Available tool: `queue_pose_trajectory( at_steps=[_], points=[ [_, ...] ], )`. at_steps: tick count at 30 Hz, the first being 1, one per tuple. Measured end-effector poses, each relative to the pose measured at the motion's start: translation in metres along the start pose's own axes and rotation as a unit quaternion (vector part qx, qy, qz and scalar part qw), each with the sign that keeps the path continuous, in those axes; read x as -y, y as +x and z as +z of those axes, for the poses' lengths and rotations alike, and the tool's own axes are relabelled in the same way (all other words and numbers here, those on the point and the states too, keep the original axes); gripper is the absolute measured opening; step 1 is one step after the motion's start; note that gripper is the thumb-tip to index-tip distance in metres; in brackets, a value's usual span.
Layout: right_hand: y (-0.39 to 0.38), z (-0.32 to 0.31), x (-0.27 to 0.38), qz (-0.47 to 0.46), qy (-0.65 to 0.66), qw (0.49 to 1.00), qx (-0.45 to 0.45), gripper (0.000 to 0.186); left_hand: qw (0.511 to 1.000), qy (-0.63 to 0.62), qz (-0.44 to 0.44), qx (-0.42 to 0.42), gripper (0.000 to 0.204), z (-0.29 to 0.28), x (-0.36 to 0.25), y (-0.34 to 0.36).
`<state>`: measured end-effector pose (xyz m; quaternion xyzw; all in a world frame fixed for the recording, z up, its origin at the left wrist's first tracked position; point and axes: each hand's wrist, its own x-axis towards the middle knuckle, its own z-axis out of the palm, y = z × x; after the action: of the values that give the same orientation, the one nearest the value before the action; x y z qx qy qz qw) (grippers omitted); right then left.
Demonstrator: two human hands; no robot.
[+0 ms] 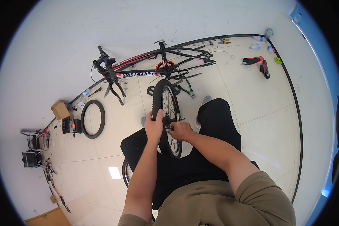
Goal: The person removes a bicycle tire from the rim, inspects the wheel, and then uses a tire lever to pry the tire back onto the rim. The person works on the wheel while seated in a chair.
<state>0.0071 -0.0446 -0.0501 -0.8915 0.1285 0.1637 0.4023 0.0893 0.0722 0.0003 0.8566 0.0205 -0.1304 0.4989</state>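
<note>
A bicycle wheel point(164, 92) with a black knobby tire stands upright between my knees. My left hand point(154, 126) is wrapped round the near left side of the tire, thumb along it. At the hub on the wheel's right side, my right hand point(181, 130) is closed, its fingers curled beside the axle. Whatever those fingers grip is hidden. A small silvery part point(179, 118) sticks out just above that hand. Beyond the wheel, a black and red bicycle frame point(139, 71) with handlebar point(110, 67) leans along the white wall.
Green-handled pliers point(190, 90) and a pedal point(150, 90) lie beyond the wheel. A loose tire point(93, 119) and a cardboard box point(61, 110) are at left. Fork parts point(264, 69) and plastic bottles point(255, 46) lie far right. Another wheel point(126, 173) shows beside my left leg.
</note>
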Motion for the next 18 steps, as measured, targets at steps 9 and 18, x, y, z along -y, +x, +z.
queue_pose_trajectory(
  at_steps=[9,18],
  points=[
    [0.009,0.012,-0.004,-0.049,-0.001,0.997,-0.058,0.027,0.994,0.087,0.06,0.008,0.045,-0.002,-0.015,0.011],
    [0.009,0.022,-0.009,-0.078,-0.08,0.991,-0.079,0.018,0.997,0.035,0.062,0.037,0.044,-0.004,0.009,-0.006]
  ],
)
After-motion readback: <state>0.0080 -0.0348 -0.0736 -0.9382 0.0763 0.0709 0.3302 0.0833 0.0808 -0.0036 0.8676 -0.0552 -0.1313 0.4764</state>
